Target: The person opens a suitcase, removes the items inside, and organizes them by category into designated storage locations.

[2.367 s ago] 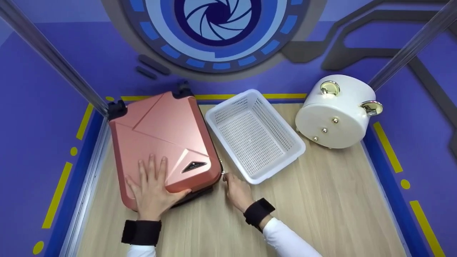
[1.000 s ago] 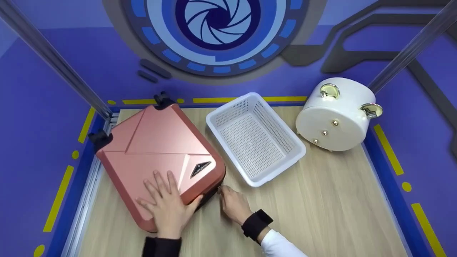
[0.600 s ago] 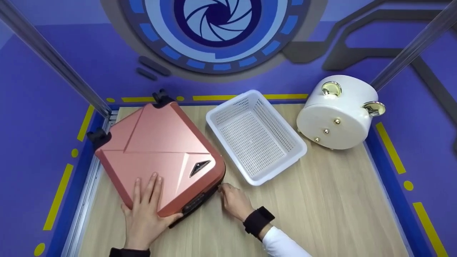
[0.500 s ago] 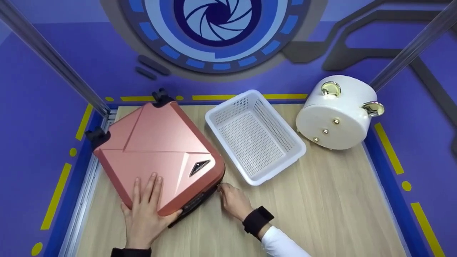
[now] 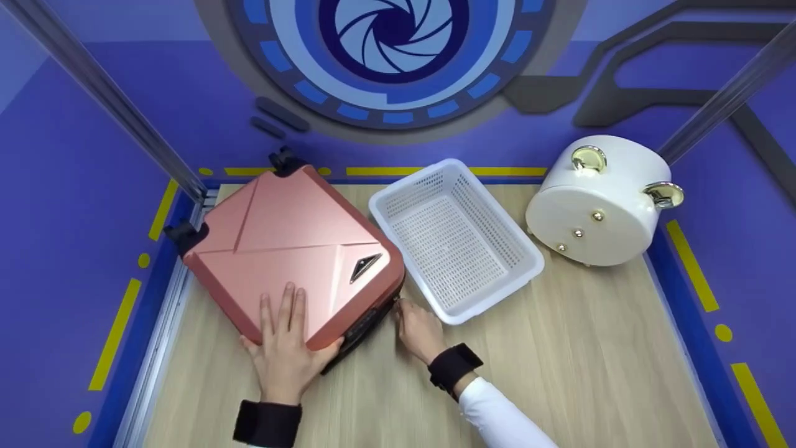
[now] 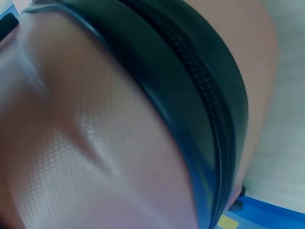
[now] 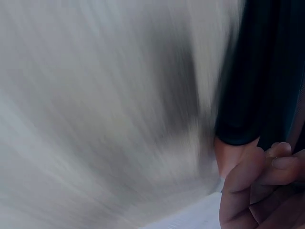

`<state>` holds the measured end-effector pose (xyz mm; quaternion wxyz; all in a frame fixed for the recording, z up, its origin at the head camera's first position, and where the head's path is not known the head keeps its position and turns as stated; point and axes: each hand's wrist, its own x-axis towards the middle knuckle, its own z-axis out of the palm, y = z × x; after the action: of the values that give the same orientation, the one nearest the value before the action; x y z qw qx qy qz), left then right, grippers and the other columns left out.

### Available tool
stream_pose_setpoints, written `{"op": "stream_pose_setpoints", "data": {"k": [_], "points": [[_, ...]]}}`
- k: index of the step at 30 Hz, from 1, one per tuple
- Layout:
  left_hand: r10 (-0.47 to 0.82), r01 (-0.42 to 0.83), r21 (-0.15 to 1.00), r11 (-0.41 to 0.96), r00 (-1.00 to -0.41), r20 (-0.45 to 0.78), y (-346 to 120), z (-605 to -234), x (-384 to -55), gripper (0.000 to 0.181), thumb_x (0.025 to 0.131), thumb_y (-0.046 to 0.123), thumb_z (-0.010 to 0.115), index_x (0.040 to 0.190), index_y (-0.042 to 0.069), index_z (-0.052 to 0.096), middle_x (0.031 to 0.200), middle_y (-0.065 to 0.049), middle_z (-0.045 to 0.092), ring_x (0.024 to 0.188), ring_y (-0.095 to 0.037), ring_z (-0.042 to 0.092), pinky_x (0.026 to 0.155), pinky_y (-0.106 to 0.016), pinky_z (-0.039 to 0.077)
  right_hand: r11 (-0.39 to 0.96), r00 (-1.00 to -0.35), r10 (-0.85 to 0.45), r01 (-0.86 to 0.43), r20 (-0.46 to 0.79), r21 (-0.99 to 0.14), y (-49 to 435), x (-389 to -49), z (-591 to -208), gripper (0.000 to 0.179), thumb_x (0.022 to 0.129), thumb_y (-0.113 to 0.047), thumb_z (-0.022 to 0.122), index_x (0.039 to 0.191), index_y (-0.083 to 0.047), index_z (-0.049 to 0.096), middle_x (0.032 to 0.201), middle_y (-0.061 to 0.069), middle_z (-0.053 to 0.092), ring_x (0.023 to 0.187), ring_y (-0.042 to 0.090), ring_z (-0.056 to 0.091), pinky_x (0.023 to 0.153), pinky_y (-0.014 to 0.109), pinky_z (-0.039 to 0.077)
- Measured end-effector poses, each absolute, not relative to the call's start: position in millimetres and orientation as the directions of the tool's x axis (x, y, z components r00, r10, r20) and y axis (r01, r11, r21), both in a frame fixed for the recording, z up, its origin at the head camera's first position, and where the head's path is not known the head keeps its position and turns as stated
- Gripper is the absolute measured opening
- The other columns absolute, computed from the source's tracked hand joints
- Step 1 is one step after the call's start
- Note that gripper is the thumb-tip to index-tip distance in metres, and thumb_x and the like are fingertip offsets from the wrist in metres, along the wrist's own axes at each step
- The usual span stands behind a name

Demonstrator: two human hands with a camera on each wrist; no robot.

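Observation:
A rose-pink hard-shell suitcase (image 5: 298, 230) lies flat at the left, turned at an angle, its wheels toward the back left. My left hand (image 5: 289, 354) rests on the lid's near corner with fingers straight, the thumb along the edge by the black handle side. In the left wrist view the shell and the zipper (image 6: 190, 67) along its dark rim fill the picture. At the suitcase's right corner, my right hand (image 5: 420, 330) has curled fingers and pinches the zipper pull (image 5: 396, 299), mostly hidden. The right wrist view shows those fingers (image 7: 238, 181) bent beside the dark rim.
A white perforated plastic basket (image 5: 435, 305) stands right of the suitcase, its rim close to the suitcase's corner. Farther right, a white rounded case (image 5: 591, 224) with gold ear-like parts and gold studs lies near the back wall. Blue-purple walls enclose the wooden surface (image 5: 559, 373).
The suitcase has turned counterclockwise, then slid slightly away, toward the basket. My left hand shifted to the lid's near corner. My right hand stayed at the right corner, moving with it.

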<state>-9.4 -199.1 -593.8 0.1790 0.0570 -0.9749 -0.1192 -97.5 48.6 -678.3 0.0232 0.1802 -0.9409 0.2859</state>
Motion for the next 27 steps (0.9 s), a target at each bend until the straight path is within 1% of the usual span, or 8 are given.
{"op": "stream_pose_setpoints", "data": {"k": [3, 7, 10, 13, 18, 20, 24, 27], "points": [[-0.175, -0.084, 0.263, 0.961, -0.922, 0.346, -192.7, -595.0, -15.9, 0.125, 0.066, 0.07, 0.093, 0.169, 0.014, 0.049, 0.178, -0.007, 0.048, 0.163, -0.051, 0.041, 0.098, -0.102, 0.037, 0.768, -0.917, -0.334, -0.4, 0.22, -0.499, 50.0, -103.6, -709.2, 0.007, 0.108, -0.013, 0.065, 0.11, -0.008, 0.07, 0.095, 0.012, 0.08, 0.072, 0.034, 0.077, 0.055, 0.053, 0.056], [-0.2, -0.098, 0.265, 0.959, -0.898, 0.391, -181.7, -597.2, -27.3, 0.123, 0.065, 0.069, 0.095, 0.167, 0.014, 0.053, 0.175, -0.008, 0.053, 0.162, -0.051, 0.044, 0.096, -0.102, 0.038, 0.751, -0.898, -0.37, -0.441, 0.24, -0.492, 42.3, -101.0, -735.7, 0.008, 0.108, -0.015, 0.064, 0.111, -0.012, 0.071, 0.099, 0.006, 0.082, 0.077, 0.028, 0.079, 0.059, 0.051, 0.058], [-0.233, -0.126, 0.269, 0.955, -0.88, 0.413, -170.4, -597.5, -36.3, 0.121, 0.067, 0.069, 0.095, 0.166, 0.014, 0.054, 0.173, -0.008, 0.055, 0.161, -0.05, 0.045, 0.095, -0.102, 0.038, 0.732, -0.895, -0.394, -0.443, 0.209, -0.517, 32.2, -93.4, -727.7, 0.006, 0.107, -0.011, 0.067, 0.11, -0.008, 0.071, 0.098, 0.009, 0.082, 0.078, 0.029, 0.079, 0.06, 0.051, 0.06], [-0.273, -0.162, 0.286, 0.945, -0.871, 0.409, -157.9, -596.1, -43.2, 0.121, 0.067, 0.068, 0.096, 0.166, 0.014, 0.054, 0.175, -0.007, 0.053, 0.163, -0.049, 0.043, 0.096, -0.103, 0.037, 0.75, -0.893, -0.389, -0.449, 0.224, -0.487, 29.3, -94.8, -734.8, 0.005, 0.107, -0.015, 0.068, 0.11, -0.011, 0.07, 0.094, 0.008, 0.081, 0.073, 0.029, 0.077, 0.055, 0.05, 0.056], [-0.285, -0.152, 0.309, 0.939, -0.846, 0.451, -143.9, -598.7, -50.8, 0.121, 0.064, 0.062, 0.102, 0.164, 0.011, 0.056, 0.174, -0.01, 0.054, 0.162, -0.053, 0.044, 0.096, -0.105, 0.033, 0.761, -0.893, -0.401, -0.45, 0.206, -0.468, 40.1, -106.0, -744.8, 0.013, 0.111, -0.023, 0.065, 0.115, -0.012, 0.071, 0.1, 0.007, 0.082, 0.081, 0.03, 0.08, 0.064, 0.049, 0.061], [-0.248, -0.109, 0.302, 0.947, -0.846, 0.473, -146.8, -599.9, -50.4, 0.122, 0.063, 0.06, 0.103, 0.162, 0.006, 0.057, 0.173, -0.015, 0.054, 0.16, -0.057, 0.044, 0.1, -0.106, 0.029, 0.76, -0.883, -0.416, -0.469, 0.218, -0.449, 43.1, -110.2, -749.5, 0.013, 0.112, -0.025, 0.065, 0.114, -0.014, 0.072, 0.099, 0.004, 0.083, 0.081, 0.027, 0.08, 0.063, 0.05, 0.059], [-0.064, 0.043, 0.247, 0.968, -0.911, 0.407, -169.8, -594.2, -45.7, 0.125, 0.065, 0.062, 0.101, 0.163, -0.002, 0.054, 0.174, -0.027, 0.048, 0.158, -0.062, 0.043, 0.111, -0.103, 0.021, 0.734, -0.877, -0.413, -0.48, 0.245, -0.48, 43.7, -108.6, -726.5, 0.005, 0.106, -0.017, 0.072, 0.107, -0.012, 0.071, 0.094, 0.007, 0.081, 0.074, 0.032, 0.078, 0.058, 0.057, 0.056], [0.1, 0.168, 0.196, 0.966, -0.943, 0.318, -196.2, -583.8, -44.8, 0.132, 0.061, 0.067, 0.101, 0.165, 0.002, 0.051, 0.176, -0.027, 0.045, 0.16, -0.057, 0.043, 0.118, -0.096, 0.025, 0.724, -0.875, -0.403, -0.484, 0.268, -0.491, 44.8, -110.1, -720.9, 0.006, 0.108, -0.016, 0.068, 0.106, -0.011, 0.071, 0.093, 0.009, 0.08, 0.075, 0.035, 0.078, 0.06, 0.058, 0.057]]}}
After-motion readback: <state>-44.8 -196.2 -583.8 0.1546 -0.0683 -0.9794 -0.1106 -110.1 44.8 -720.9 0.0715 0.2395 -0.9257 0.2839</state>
